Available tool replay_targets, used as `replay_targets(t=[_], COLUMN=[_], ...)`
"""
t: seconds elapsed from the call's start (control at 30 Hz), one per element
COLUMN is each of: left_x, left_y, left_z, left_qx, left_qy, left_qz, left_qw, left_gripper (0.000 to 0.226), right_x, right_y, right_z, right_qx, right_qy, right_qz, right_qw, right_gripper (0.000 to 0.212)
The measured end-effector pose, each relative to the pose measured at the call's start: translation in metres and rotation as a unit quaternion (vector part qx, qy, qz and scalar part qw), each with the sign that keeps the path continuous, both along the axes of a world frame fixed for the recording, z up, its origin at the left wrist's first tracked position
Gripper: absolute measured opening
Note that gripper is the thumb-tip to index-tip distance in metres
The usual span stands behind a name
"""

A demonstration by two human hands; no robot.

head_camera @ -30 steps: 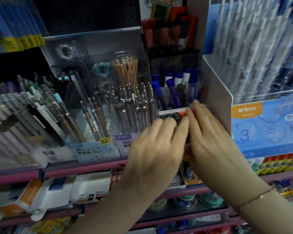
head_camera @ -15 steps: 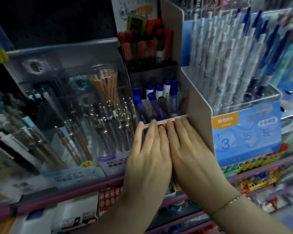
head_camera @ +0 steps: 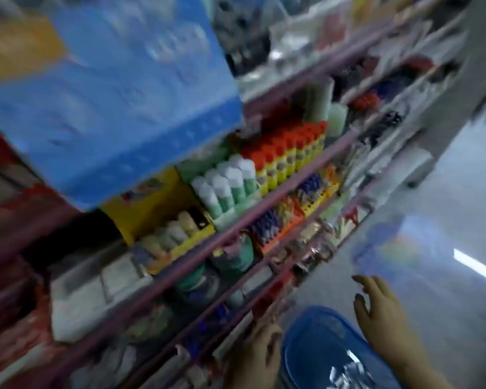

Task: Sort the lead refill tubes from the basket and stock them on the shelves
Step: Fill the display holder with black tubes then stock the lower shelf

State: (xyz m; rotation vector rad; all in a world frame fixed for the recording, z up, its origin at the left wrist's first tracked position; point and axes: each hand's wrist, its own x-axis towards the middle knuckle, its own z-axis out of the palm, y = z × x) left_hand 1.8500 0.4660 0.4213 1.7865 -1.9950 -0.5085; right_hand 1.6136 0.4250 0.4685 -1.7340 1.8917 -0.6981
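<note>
The view is blurred by motion and tilted down along the shelves. A blue basket (head_camera: 328,349) sits low at the bottom right, with something shiny inside that I cannot make out. My left hand (head_camera: 260,352) hovers at the basket's left rim, fingers loosely bent, holding nothing I can see. My right hand (head_camera: 382,313) is over the basket's right rim, its fingers spread and relaxed. No lead refill tube can be made out in either hand.
Pink-edged shelves (head_camera: 264,197) run diagonally, holding glue sticks with orange caps (head_camera: 286,147), white-capped green bottles (head_camera: 225,186) and small packs. A blue display box (head_camera: 118,108) juts out at upper left. Grey floor (head_camera: 446,206) lies to the right.
Both hands left the small tubes at the pen display and dropped down to the blue basket. The head swung down and right, so the lower shelves and floor now fill the view.
</note>
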Motion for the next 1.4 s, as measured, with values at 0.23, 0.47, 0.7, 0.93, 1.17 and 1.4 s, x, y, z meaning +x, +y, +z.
replay_targets(t=[0.23, 0.47, 0.7, 0.93, 1.17, 1.4], left_x=[-0.088, -0.144, -0.205, -0.246, -0.245, -0.226], left_y=[0.002, -0.010, -0.004, 0.006, 0.006, -0.008], left_z=[-0.281, -0.537, -0.669, -0.701, -0.719, -0.726], left_qx=[0.332, 0.379, 0.418, 0.385, 0.371, 0.357], left_qy=[-0.032, -0.132, -0.140, -0.203, -0.154, -0.043], left_qz=[-0.124, -0.237, -0.258, -0.249, -0.262, -0.256], left_qw=[0.934, 0.885, 0.860, 0.865, 0.877, 0.897], left_gripper=[0.026, 0.035, 0.060, 0.043, 0.046, 0.029], right_x=[-0.106, -0.113, -0.114, -0.107, -0.097, -0.118], right_y=[0.080, 0.110, 0.106, 0.080, 0.072, 0.092], right_z=[-0.321, -0.592, -0.719, -0.751, -0.765, -0.754], right_qx=[0.376, 0.463, 0.409, 0.315, 0.321, 0.231], right_qy=[0.078, 0.053, 0.190, 0.249, 0.207, -0.020], right_qz=[-0.061, -0.127, -0.145, -0.175, -0.237, -0.418], right_qw=[0.921, 0.875, 0.881, 0.899, 0.893, 0.879], right_gripper=[0.043, 0.056, 0.061, 0.042, 0.046, 0.027])
